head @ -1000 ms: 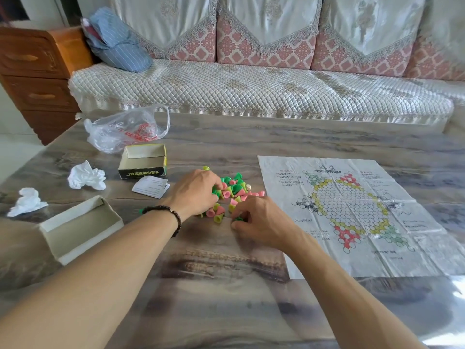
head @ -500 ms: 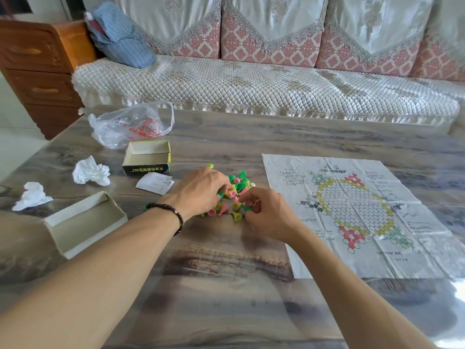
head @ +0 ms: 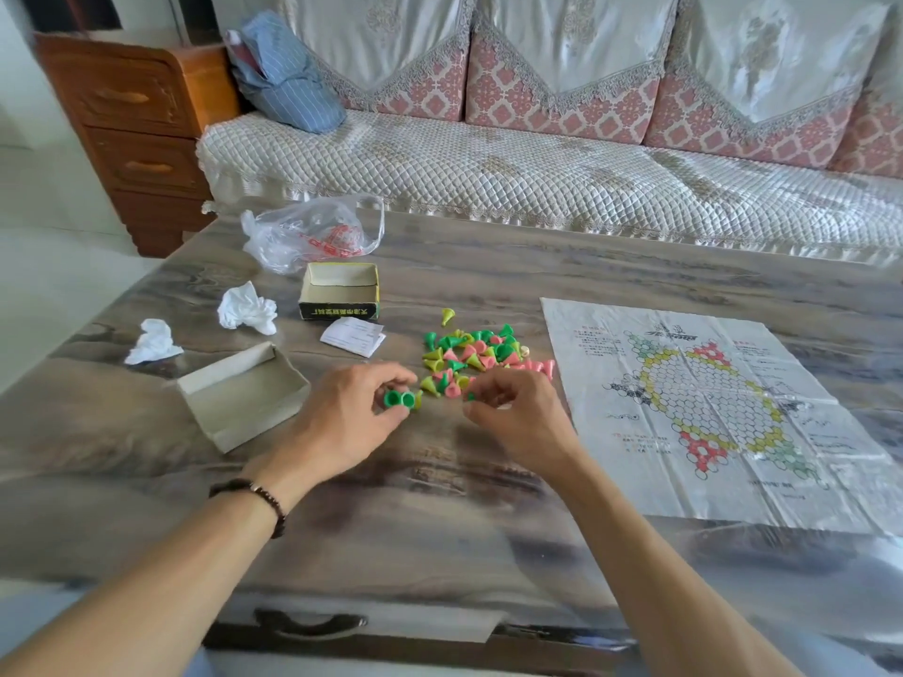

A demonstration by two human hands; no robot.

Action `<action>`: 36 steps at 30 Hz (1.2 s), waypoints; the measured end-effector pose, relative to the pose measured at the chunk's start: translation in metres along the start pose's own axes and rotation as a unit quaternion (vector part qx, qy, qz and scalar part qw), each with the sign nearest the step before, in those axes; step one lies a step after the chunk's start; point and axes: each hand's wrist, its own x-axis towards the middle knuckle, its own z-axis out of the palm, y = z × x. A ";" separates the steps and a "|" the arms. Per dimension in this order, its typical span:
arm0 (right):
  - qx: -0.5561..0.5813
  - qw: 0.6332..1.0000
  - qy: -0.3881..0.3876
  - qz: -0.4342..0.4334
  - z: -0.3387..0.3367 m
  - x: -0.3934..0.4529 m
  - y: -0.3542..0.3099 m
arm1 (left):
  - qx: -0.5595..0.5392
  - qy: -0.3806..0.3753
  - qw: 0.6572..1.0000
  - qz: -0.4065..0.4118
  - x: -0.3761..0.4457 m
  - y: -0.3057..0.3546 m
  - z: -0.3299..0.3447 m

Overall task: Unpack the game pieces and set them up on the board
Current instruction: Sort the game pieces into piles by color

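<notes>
A heap of small cone pieces (head: 476,356) in green, yellow and pink lies on the table, left of the paper board (head: 708,408) with its hexagon grid. My left hand (head: 352,417) holds a few green pieces (head: 398,399) between thumb and fingers, just in front of the heap. My right hand (head: 518,417) pinches another green piece (head: 471,396) at its fingertips, close to the left hand. No pieces stand on the board.
An open small box (head: 339,290) and its grey sleeve (head: 242,395) sit left of the heap, with a folded slip (head: 353,337), two crumpled tissues (head: 247,310) and a plastic bag (head: 312,234). A sofa (head: 537,158) runs behind the table.
Both hands have drawn back from the heap toward me. The left hand now shows green pieces in its grip; the right has lifted one from the pile.
</notes>
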 end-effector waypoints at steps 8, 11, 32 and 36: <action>-0.040 0.997 -0.051 -0.037 0.060 -0.032 -0.034 | 0.042 -0.021 0.998 -0.038 -0.067 -0.024 -0.027; -0.047 0.996 -0.069 -0.042 0.073 -0.036 -0.043 | 0.055 -0.043 0.997 -0.045 -0.067 -0.020 -0.032; -0.081 0.995 0.040 -0.049 0.034 0.003 -0.031 | 0.099 0.032 0.995 0.002 -0.020 -0.023 -0.041; -0.220 0.974 0.045 -0.025 0.022 0.027 -0.032 | 0.292 0.005 0.956 0.022 0.011 -0.025 -0.032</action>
